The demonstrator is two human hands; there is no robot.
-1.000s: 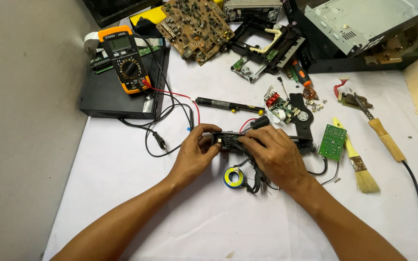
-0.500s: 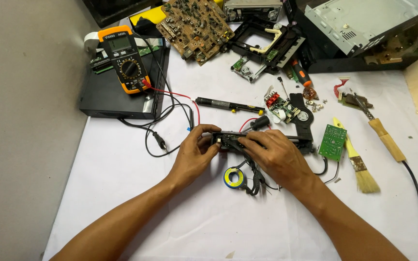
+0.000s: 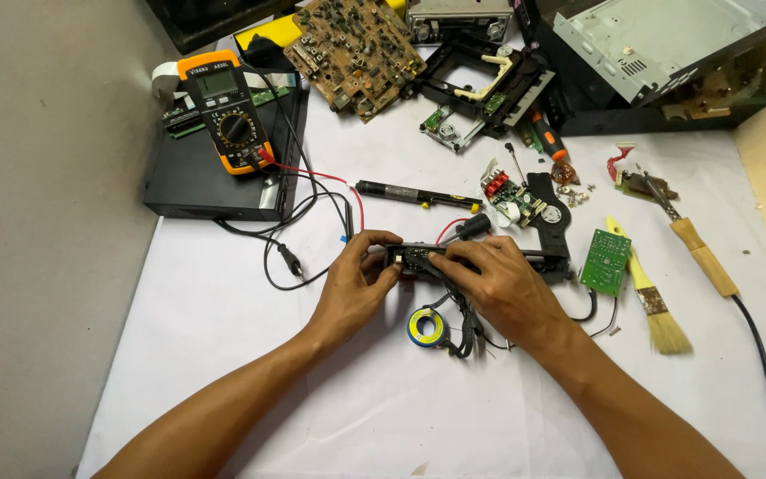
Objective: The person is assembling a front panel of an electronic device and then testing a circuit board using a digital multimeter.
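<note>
Your two arms enter from the bottom edge of the frame, both bare from elbow to fingertip with no sleeve showing. Your left hand sits just left of centre, your right hand just right of it. No glove, ring, watch or band is visible on either wrist or on any finger. Fingernails are short. Your forearms are lean, and the right one runs off at the lower right corner.
</note>
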